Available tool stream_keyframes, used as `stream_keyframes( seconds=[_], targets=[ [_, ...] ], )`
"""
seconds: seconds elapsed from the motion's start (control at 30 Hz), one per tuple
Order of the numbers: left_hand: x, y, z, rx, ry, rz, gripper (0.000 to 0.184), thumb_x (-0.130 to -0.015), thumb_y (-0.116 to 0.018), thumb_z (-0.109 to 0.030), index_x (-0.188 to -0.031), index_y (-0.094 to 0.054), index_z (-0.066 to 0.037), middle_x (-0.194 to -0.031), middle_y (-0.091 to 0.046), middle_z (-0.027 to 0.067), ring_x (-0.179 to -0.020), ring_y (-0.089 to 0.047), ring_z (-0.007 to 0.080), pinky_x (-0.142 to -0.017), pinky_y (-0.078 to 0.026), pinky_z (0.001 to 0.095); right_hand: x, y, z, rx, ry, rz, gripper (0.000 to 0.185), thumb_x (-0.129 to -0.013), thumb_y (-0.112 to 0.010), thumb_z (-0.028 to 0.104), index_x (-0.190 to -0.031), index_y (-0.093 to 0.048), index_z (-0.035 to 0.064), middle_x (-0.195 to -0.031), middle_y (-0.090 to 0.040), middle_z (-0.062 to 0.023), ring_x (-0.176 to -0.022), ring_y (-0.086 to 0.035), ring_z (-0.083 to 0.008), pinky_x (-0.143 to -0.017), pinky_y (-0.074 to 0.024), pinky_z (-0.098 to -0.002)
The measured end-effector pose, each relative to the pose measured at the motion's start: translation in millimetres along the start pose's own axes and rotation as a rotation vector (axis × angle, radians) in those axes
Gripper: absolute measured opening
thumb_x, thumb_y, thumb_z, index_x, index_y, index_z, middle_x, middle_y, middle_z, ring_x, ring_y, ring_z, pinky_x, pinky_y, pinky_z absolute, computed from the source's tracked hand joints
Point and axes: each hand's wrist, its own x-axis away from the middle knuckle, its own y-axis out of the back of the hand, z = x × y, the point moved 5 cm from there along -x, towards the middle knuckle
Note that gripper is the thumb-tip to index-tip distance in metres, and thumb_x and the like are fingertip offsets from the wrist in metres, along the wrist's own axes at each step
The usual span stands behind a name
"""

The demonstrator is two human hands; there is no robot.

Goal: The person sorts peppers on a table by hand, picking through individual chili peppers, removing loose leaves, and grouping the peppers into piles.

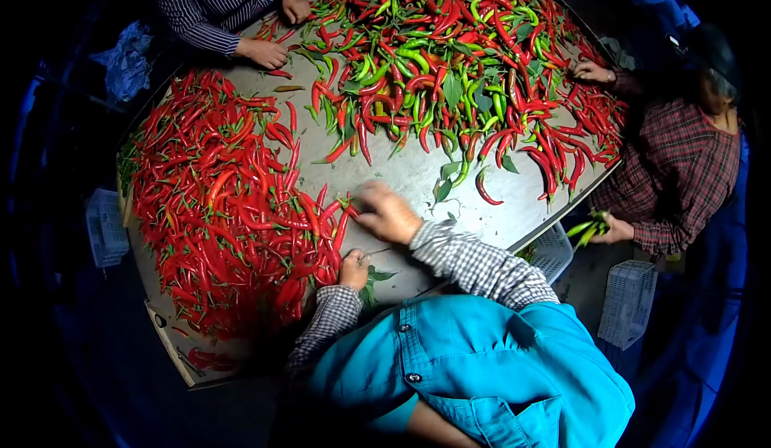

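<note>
Head view. Worktop (490,227) carries two heaps. Red pile (233,175) covers its left part, reaching the left edge; mixed pile (450,63), red and green chilies with leaves, spreads along the far side to the right corner. A strip of worktop shows between them.

Left hand (354,270): low at the red pile's right flank, close to the near edge, fingers curled in; cannot tell whether anything is gripped. A leaf (376,281) lies just beside it. Right hand (389,213): motion-blurred, over the worktop, fingers bent toward the red pile; opening and any hold cannot be told. A single red chili (486,188) lies near the near edge, at the mixed pile's fringe.

Others: a person in stripes (217,2) at the far-left edge, both hands on the worktop. A person in plaid (683,159) beyond the right corner, one hand at the mixed pile, the other holding green chilies (590,228). A crate (554,251) sits below the near edge.
</note>
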Motion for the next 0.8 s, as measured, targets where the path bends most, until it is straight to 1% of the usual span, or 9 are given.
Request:
stream_keyframes(
  seconds=[0.03,0.17,0.27,0.37,0.53,0.6,0.67,0.7,0.8],
  targets=[
    [0.1,-1.0,1.3,0.059,-0.040,-0.059,0.020,-0.079,-0.061,-0.013,-0.071,-0.048,0.000,-0.059,-0.048,0.0112,-0.058,-0.046,0.0193,-0.057,-0.040,0.0343,14.5,20.3,-27.5,0.171,-0.124,-0.099,0.057,-0.063,-0.073,0.018,-0.112,-0.048,0.0034,-0.124,-0.040,-0.0206,-0.108,-0.047,-0.0356,-0.089,-0.0428,-0.0380],
    [-0.5,-0.8,1.3,0.079,0.029,-0.001,0.018,-0.079,-0.061,-0.014,-0.073,-0.050,0.000,-0.062,-0.051,0.0118,-0.060,-0.048,0.0189,-0.059,-0.041,0.0330,53.4,65.8,-118.5,0.436,-0.686,0.067,0.096,-0.048,-0.084,0.028,-0.128,-0.032,0.0119,-0.137,-0.021,-0.0238,-0.106,-0.051,-0.0367,-0.085,-0.0468,-0.0394],
    [1.1,5.2,-9.2,0.040,0.024,-0.023,0.018,-0.079,-0.061,-0.013,-0.073,-0.050,0.000,-0.063,-0.051,0.0117,-0.061,-0.049,0.0193,-0.059,-0.041,0.0333,65.2,62.9,-149.2,0.421,-0.506,-0.054,0.049,-0.061,-0.074,0.015,-0.106,-0.054,0.0093,-0.122,-0.041,-0.0183,-0.093,-0.057,-0.0349,-0.077,-0.0485,-0.0395],
    [0.5,2.6,-6.4,0.064,-0.025,-0.036,0.018,-0.078,-0.061,-0.013,-0.073,-0.051,0.000,-0.063,-0.051,0.0124,-0.061,-0.049,0.0202,-0.060,-0.041,0.0335,73.4,55.8,-136.6,0.301,-0.247,-0.229,0.011,-0.070,-0.056,0.002,-0.079,-0.060,0.0062,-0.081,-0.054,-0.0134,-0.074,-0.056,-0.0350,-0.064,-0.0472,-0.0409],
    [3.8,5.7,-12.2,0.016,0.000,-0.047,0.016,-0.078,-0.061,-0.013,-0.077,-0.054,0.001,-0.066,-0.055,0.0142,-0.062,-0.052,0.0214,-0.061,-0.043,0.0338,99.5,44.2,-128.3,-0.123,-0.358,-0.317,0.009,-0.077,-0.060,0.005,-0.086,-0.059,0.0055,-0.084,-0.062,-0.0113,-0.073,-0.060,-0.0252,-0.066,-0.0477,-0.0291],
    [5.9,0.9,-14.6,0.019,-0.001,-0.053,0.015,-0.079,-0.060,-0.013,-0.078,-0.055,0.001,-0.066,-0.056,0.0123,-0.062,-0.052,0.0204,-0.061,-0.043,0.0336,113.1,36.9,-131.4,-0.755,-0.530,-0.454,0.014,-0.080,-0.059,0.001,-0.094,-0.055,0.0033,-0.081,-0.061,-0.0069,-0.072,-0.058,-0.0149,-0.067,-0.0464,-0.0253],
    [8.4,-20.8,-19.7,0.361,0.030,-0.016,0.016,-0.081,-0.059,-0.013,-0.080,-0.058,0.003,-0.068,-0.057,0.0062,-0.064,-0.052,0.0159,-0.061,-0.043,0.0311,121.3,35.6,-109.2,-0.931,-0.585,-0.502,0.020,-0.080,-0.059,0.000,-0.099,-0.051,0.0015,-0.080,-0.059,-0.0040,-0.074,-0.054,-0.0096,-0.068,-0.0457,-0.0237],
    [10.9,-29.9,-31.2,0.538,0.175,0.055,0.017,-0.085,-0.056,-0.017,-0.085,-0.059,0.000,-0.077,-0.060,0.0014,-0.067,-0.051,0.0089,-0.061,-0.042,0.0244,127.4,22.1,-110.2,-0.849,-0.558,-0.482,0.019,-0.079,-0.060,0.001,-0.097,-0.053,0.0022,-0.079,-0.059,-0.0034,-0.074,-0.053,-0.0095,-0.068,-0.0456,-0.0238],
    [16.0,-47.4,-91.1,1.056,0.445,0.275,0.021,-0.086,-0.052,-0.022,-0.093,-0.058,-0.004,-0.073,-0.058,0.0000,-0.060,-0.051,0.0090,-0.056,-0.043,0.0232,128.1,-2.9,-78.8,-0.628,-0.470,-0.312,0.013,-0.077,-0.063,0.004,-0.088,-0.057,0.0041,-0.077,-0.059,-0.0012,-0.073,-0.053,-0.0090,-0.067,-0.0453,-0.0244]
  ],
)
